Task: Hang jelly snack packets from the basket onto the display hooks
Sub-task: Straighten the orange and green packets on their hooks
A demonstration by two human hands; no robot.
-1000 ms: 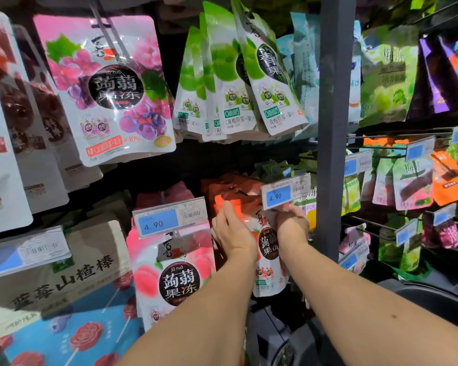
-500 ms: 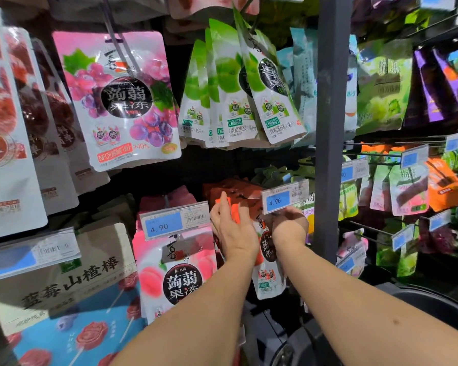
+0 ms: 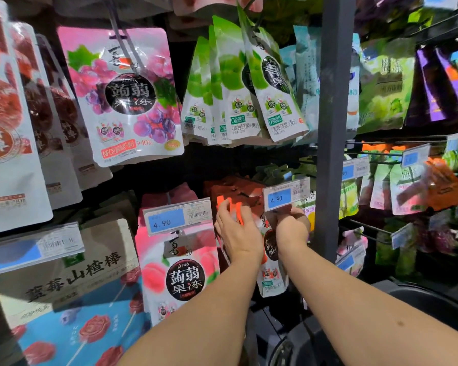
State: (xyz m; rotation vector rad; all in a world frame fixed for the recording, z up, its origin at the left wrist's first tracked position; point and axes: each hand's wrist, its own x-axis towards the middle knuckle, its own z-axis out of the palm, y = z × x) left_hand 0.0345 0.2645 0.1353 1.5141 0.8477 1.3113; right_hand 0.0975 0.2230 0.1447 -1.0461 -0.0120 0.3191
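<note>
So both hands are up at the lower row, close together but not touching, with one packet (image 3: 271,249) between them. It hangs upright just left of the grey post (image 3: 331,114), with its orange top up under the 4.90 tag (image 3: 286,197) and its white bottom dangling between the two forearms.

The left hand (image 3: 238,232) has its back to me and lies flat over the packet's upper left part. Its fingers (image 3: 224,211) are pretty straight and spread a bit, and orange shows through the gaps. I can't see the thumb, so I can't say if it's pinching from behind.

The right hand (image 3: 292,228) is bunched up, knuckles out, right under the tag and on the packet's top right corner. The fingers curl in around that edge, though their tips are tucked out of sight behind the tag.

Directly behind the hands there's a stack of red packs (image 3: 233,187) on the same row, so the packet sits at the front of that bunch.

Just left of it hangs a peach packet (image 3: 181,276) with a left tag (image 3: 177,220) that also reads 4.90. The row above has a grape packet (image 3: 124,96) and a fan of green packets (image 3: 238,83), tilted every which way.

Low on the right, under the right forearm, there's a dark curved rim that looks like the basket (image 3: 421,293). I can't see inside it.
</note>
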